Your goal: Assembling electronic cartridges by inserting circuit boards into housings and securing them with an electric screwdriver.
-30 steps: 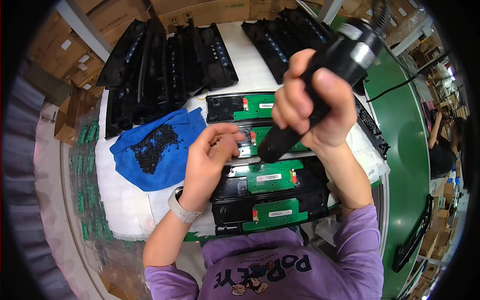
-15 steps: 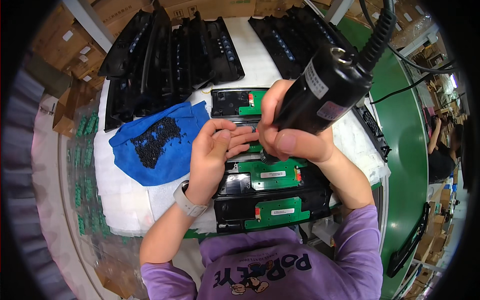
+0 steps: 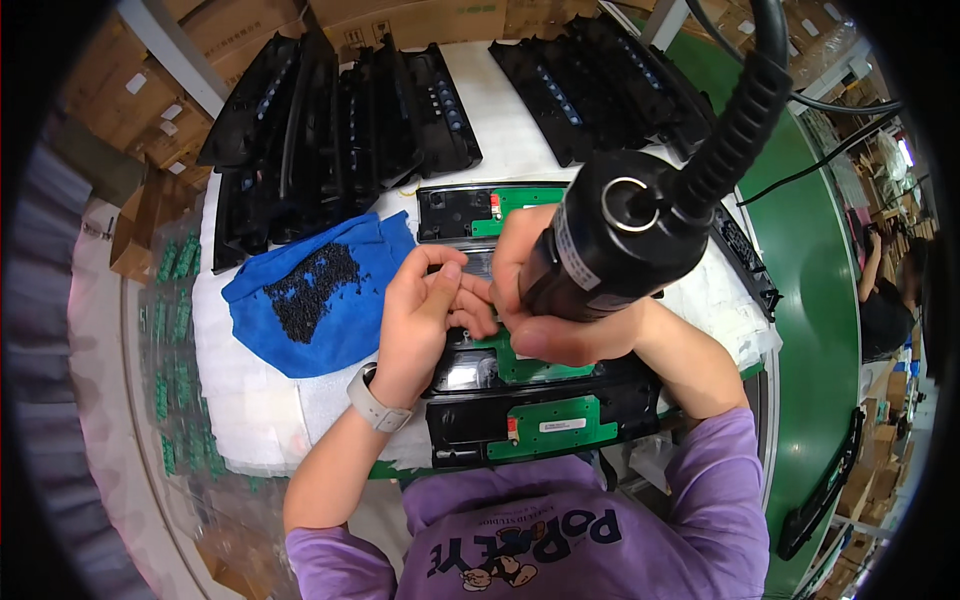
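Note:
My right hand (image 3: 570, 335) is wrapped round a black corded electric screwdriver (image 3: 610, 235), its cable end tilted up toward me. The tool's tip is hidden behind the hand. Close beside it, my left hand (image 3: 435, 305) has its fingers curled and the thumb against the index finger; whatever it may hold is too small to make out. Under both hands lie black plastic housings with green circuit boards: one at the far end (image 3: 455, 213), one partly covered (image 3: 465, 372), and the nearest (image 3: 465, 433). Left of them, a blue cloth (image 3: 335, 355) bears a heap of tiny black screws (image 3: 310, 290).
Black plastic housings (image 3: 330, 120) stand crowded at the back left, with more (image 3: 590, 85) at the back right. A white sheet (image 3: 260, 410) covers the bench. The screwdriver's cable (image 3: 745, 120) runs up at the right, beside a green surface (image 3: 810, 290).
The screwdriver and my right hand have come nearer to me, down over the middle housing's board, and the tool has tilted. My left hand's fingers have curled in more.

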The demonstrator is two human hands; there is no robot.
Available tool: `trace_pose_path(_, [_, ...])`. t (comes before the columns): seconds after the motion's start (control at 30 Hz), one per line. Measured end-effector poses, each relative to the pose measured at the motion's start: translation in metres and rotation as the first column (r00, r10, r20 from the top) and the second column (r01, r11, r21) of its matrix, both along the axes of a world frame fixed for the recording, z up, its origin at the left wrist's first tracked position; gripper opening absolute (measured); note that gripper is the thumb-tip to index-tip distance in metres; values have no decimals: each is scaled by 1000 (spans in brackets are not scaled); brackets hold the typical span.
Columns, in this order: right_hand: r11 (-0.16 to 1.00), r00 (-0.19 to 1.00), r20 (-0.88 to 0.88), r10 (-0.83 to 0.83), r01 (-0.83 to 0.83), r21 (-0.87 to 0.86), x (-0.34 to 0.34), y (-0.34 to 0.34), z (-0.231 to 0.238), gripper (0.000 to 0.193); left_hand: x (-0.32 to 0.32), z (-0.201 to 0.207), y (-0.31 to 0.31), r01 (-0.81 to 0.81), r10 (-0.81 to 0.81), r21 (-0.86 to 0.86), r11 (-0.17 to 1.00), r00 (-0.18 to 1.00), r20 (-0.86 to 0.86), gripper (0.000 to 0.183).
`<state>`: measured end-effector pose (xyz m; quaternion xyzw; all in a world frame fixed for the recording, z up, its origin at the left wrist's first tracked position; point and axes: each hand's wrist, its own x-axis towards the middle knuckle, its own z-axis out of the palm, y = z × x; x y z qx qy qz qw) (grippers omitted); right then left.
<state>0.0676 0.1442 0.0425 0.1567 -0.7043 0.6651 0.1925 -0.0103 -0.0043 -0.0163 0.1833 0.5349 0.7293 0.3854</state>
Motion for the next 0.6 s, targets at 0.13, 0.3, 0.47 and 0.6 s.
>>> trace_pose_path(0.13, [912, 969, 172, 176, -95, -399, 7, -3, 14, 27, -2, 7, -1, 41, -35, -68, 997, 995, 92, 16])
trace_pose_path(0.3, [853, 963, -102, 248, -267, -449, 5, 26, 26, 35, -3, 8, -5, 156, -154, -14, 988, 986, 69, 11])
trace_pose_path(0.47, [871, 951, -227, 212, -289, -397, 7, 43, 37, 32, -1, 10, -7, 78, -83, 28, 997, 969, 233, 9])
trace_pose_path(0.6, [879, 955, -251, 158, -252, -405, 9, 42, 35, 32, -3, 10, -4, 45, -73, 135, 990, 976, 208, 14])
